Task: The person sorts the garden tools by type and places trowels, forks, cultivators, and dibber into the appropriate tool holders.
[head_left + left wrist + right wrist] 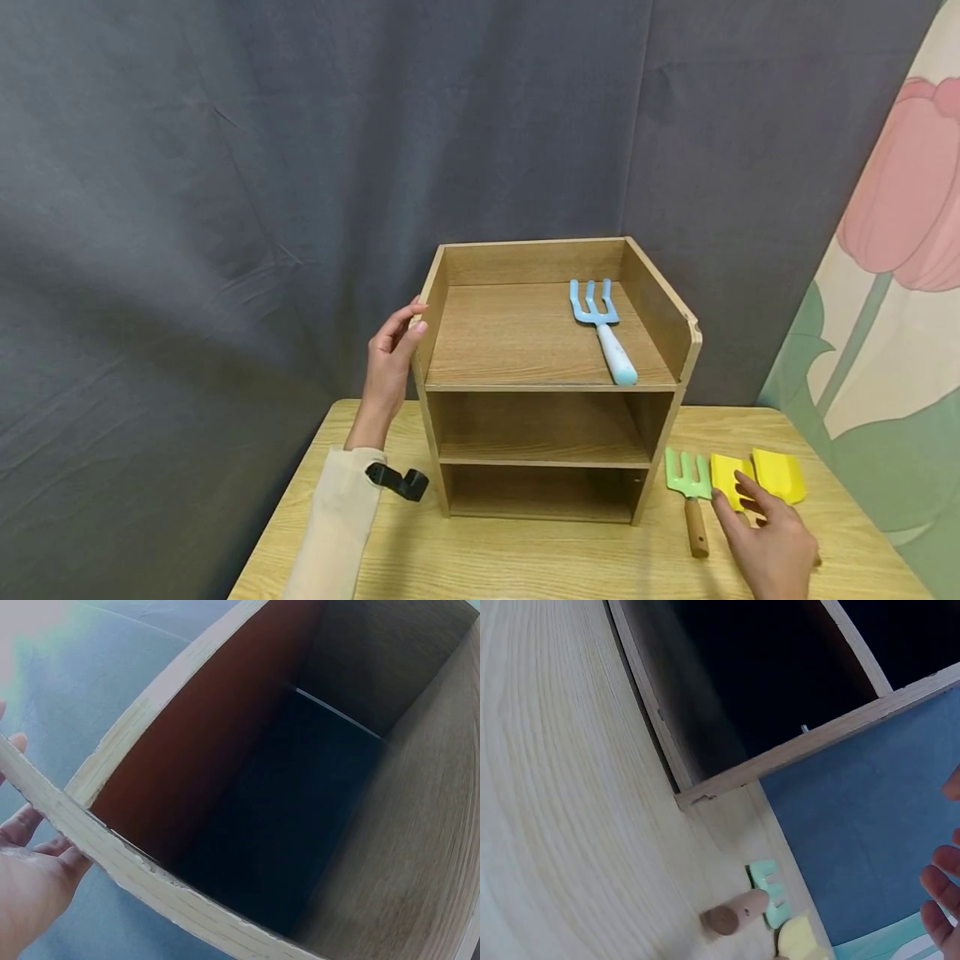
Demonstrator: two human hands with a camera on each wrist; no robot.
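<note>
At the left side panel of a small wooden shelf (pixel 525 333), my left hand (pixel 390 358) holds the upper edge with thumb and fingers. The left wrist view shows this hand (pixel 34 889) partly hidden behind the panel. My right hand (pixel 772 542), fingers loosely bent and holding nothing, is over the table at the right. Just beyond its fingertips lie two yellow toy shovels, one nearer the shelf (pixel 726 475) and one farther right (pixel 780 477); the hand covers their lower parts. Left of them is a green hand fork (pixel 686 483) with a wooden handle.
A light blue hand fork (pixel 603 329) lies on the shelf's top level, tines to the back. Two compartments are below it. The shelf stands on a light wooden table (pixel 525 558). Behind hangs a grey curtain (pixel 487 125); a tulip-patterned cloth (pixel 885 333) is at the right.
</note>
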